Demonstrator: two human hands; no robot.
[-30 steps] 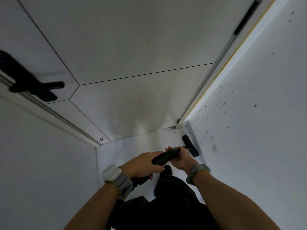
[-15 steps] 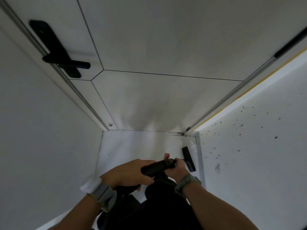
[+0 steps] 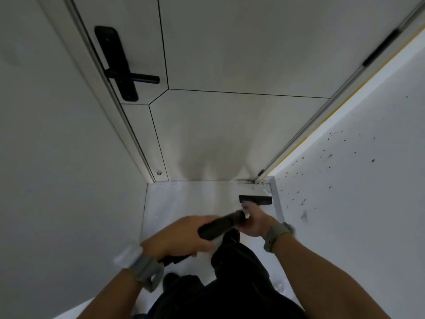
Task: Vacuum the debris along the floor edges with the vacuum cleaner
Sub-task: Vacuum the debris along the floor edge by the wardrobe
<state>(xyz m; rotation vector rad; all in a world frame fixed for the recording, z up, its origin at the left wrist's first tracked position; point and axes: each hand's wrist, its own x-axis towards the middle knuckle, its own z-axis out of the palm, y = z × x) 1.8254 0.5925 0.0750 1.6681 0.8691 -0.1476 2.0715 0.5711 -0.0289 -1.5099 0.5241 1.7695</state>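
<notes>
Vacuum cleaner (image 3: pixel 220 224) in both our hands: left grip (image 3: pixel 181 236) wraps its black tube, right grip (image 3: pixel 255 221) clasps it lower; nozzle (image 3: pixel 255 199) sits in the floor (image 3: pixel 188 199) corner.

The black vacuum wand (image 3: pixel 220 224) is gripped by both hands (image 3: pixel 178 236); its nozzle (image 3: pixel 255 199) is laid in the floor (image 3: pixel 184 201) corner.

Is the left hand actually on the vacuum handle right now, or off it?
Touching. The head view shows the left hand wrapped round the black vacuum handle, with its fingers curled over the handle and no gap between them.
</notes>
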